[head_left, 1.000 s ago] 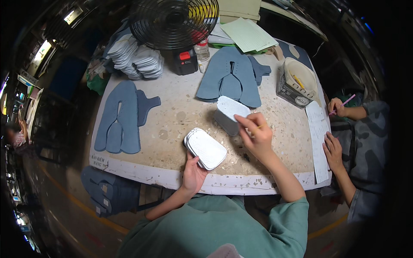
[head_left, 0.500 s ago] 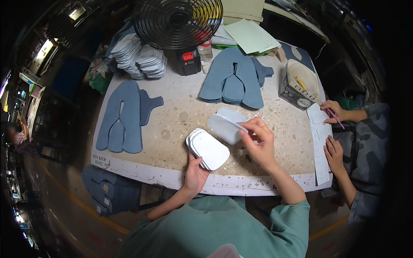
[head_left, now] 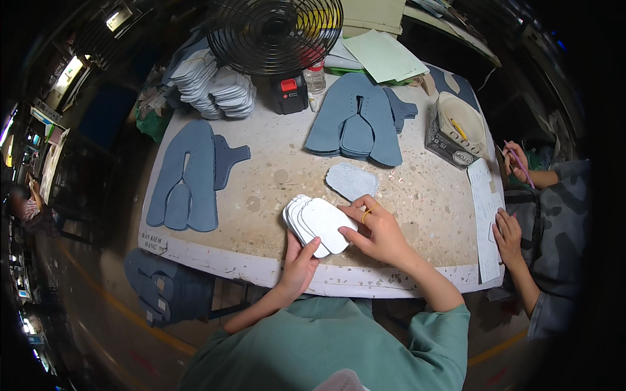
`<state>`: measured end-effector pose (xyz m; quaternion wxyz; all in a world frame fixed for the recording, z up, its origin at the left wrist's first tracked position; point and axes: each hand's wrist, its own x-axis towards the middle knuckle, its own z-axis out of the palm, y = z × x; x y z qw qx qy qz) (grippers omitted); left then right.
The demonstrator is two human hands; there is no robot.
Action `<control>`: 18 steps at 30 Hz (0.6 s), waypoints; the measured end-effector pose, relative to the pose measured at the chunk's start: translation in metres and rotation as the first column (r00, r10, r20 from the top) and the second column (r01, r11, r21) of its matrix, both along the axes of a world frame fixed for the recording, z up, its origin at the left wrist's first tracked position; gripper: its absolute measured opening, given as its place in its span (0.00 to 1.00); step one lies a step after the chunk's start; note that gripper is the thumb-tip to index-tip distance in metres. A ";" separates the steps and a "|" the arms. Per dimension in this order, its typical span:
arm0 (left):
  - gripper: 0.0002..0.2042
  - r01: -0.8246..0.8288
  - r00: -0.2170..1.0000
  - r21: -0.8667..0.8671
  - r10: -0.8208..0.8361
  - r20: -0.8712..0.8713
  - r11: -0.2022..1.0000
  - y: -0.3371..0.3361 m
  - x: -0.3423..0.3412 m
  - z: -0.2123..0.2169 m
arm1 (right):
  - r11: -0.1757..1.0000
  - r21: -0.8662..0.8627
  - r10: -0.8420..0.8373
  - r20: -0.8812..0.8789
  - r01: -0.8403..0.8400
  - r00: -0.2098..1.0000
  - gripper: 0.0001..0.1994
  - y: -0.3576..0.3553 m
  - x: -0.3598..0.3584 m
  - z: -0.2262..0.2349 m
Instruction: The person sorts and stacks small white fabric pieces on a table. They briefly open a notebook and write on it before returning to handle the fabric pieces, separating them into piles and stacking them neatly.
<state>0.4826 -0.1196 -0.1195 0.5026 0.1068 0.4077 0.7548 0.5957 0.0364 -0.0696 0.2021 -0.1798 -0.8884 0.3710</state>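
A fanned stack of white rounded fabric pieces [head_left: 306,218], shaped like shoe tongues, rests in my left hand [head_left: 301,264], whose thumb presses on the lower edge. My right hand [head_left: 378,231] grips the right edge of the top piece between thumb and fingers. A yellow band circles one of its fingers. Just beyond the stack, a greyish-white rounded piece [head_left: 352,181] lies flat on the worktable [head_left: 261,176]. Farther off lies a pile of blue shoe-upper pieces [head_left: 352,117]; another blue pile [head_left: 182,176] is at the left.
A black fan [head_left: 275,32] stands at the back, beside stacks of pale pieces [head_left: 231,94]. At the right are a box [head_left: 450,140] and a paper strip [head_left: 484,221]. A co-worker's hand [head_left: 505,231] rests there; the other holds a purple pen [head_left: 518,159].
The piece my right hand held up now lies on the table. That hand has come back left to the stack and grips its top piece. The co-worker's pen hand has moved off the paper.
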 end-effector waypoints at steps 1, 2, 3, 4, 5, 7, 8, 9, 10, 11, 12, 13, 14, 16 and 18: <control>0.34 0.001 1.000 0.022 0.000 -0.023 1.000 0.000 0.001 0.000 | 0.991 0.132 -0.006 -0.064 0.014 0.998 0.16 -0.004 -0.001 0.001; 0.34 0.001 1.000 0.012 0.000 -0.016 1.000 0.000 0.001 -0.001 | 0.986 0.165 0.004 0.026 -0.008 1.000 0.18 -0.006 0.000 0.004; 0.34 -0.001 1.000 0.016 0.001 -0.017 1.000 0.001 0.001 -0.001 | 0.984 0.177 0.009 -0.006 -0.007 1.000 0.18 -0.008 0.000 0.005; 0.34 -0.004 1.000 0.027 0.004 -0.024 1.000 0.001 0.000 -0.001 | 0.984 0.178 0.012 -0.021 -0.008 1.000 0.17 -0.009 0.001 0.007; 0.34 0.000 1.000 0.019 0.000 -0.010 1.000 0.001 0.000 -0.001 | 0.986 0.169 0.014 -0.028 -0.009 1.000 0.17 -0.008 0.002 0.008; 0.34 0.000 1.000 0.025 0.000 0.006 1.000 0.000 -0.001 -0.002 | 0.999 -0.052 0.002 -0.080 -0.007 0.997 0.15 -0.003 0.006 0.009; 0.34 -0.001 1.000 0.016 0.001 0.012 1.000 0.000 0.000 -0.002 | 0.986 -0.168 -0.007 -0.101 -0.010 0.995 0.15 0.001 0.007 0.009; 0.34 -0.006 1.000 0.015 0.005 0.016 1.000 0.000 0.000 -0.001 | 0.996 -0.043 -0.084 -0.209 0.077 0.974 0.14 0.005 0.006 0.008; 0.34 -0.011 1.000 0.025 0.010 0.012 1.000 0.000 0.000 -0.001 | 0.982 0.072 -0.144 -0.323 0.176 0.935 0.14 0.009 0.004 0.006; 0.34 -0.012 1.000 0.008 0.012 0.017 1.000 0.000 0.000 -0.001 | 0.947 0.158 -0.194 -0.407 0.278 0.893 0.14 0.012 0.002 0.003; 0.34 -0.013 1.000 0.004 0.013 0.016 1.000 0.000 0.001 -0.001 | 0.926 0.211 -0.200 -0.427 0.312 0.882 0.12 0.014 0.000 -0.001; 0.34 -0.016 1.000 0.005 0.016 0.005 1.000 0.001 0.001 0.000 | 0.913 0.301 -0.163 -0.349 0.275 0.923 0.11 0.016 -0.002 -0.005; 0.34 -0.009 1.000 -0.001 0.009 0.012 1.000 0.001 0.001 0.000 | 0.903 0.371 -0.130 -0.248 0.218 0.960 0.11 0.017 -0.004 -0.010; 0.34 -0.006 1.000 0.024 0.006 -0.007 1.000 0.001 0.000 0.002 | 0.964 0.213 -0.116 -0.197 0.158 0.973 0.08 0.014 -0.007 -0.018; 0.34 0.006 1.000 0.013 -0.006 0.017 1.000 0.001 -0.001 0.003 | 0.993 -0.076 -0.101 -0.162 0.089 0.982 0.08 0.013 -0.005 -0.021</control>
